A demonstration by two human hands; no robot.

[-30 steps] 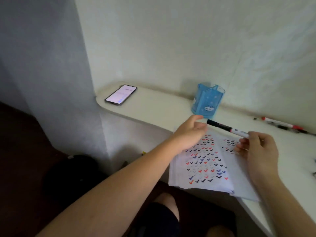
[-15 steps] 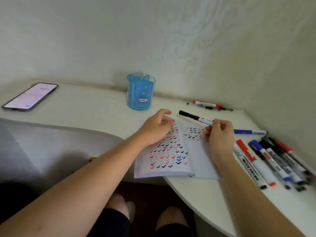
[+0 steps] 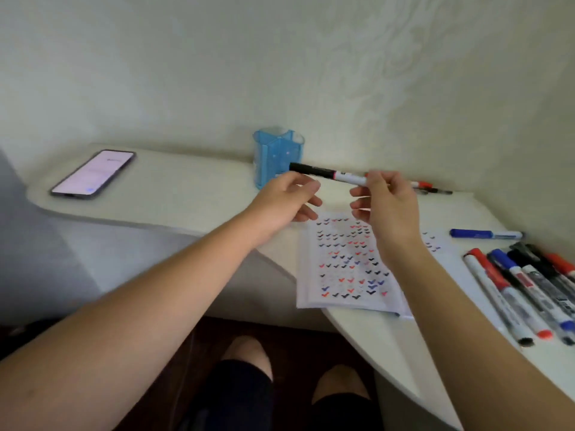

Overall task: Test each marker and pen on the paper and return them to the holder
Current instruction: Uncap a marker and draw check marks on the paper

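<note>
My right hand point(image 3: 387, 206) pinches a black-capped white marker point(image 3: 326, 173) by its barrel and holds it level in the air, cap pointing left. My left hand point(image 3: 287, 199) hovers just under the cap end with fingers loosely curled, holding nothing. Beneath both hands lies the paper point(image 3: 345, 262), covered in rows of red, blue and black tick marks. The blue translucent holder point(image 3: 277, 157) stands against the wall behind the marker.
Several markers point(image 3: 525, 290) lie in a row at the right of the white desk point(image 3: 367, 334). A blue marker point(image 3: 485, 234) lies above them, more pens point(image 3: 429, 187) by the wall. A lit phone point(image 3: 93, 174) rests at far left.
Both hands rose off the paper. The right hand lifted the marker up in front of the holder, and the left hand came up beneath its cap. The camera view shifted.
</note>
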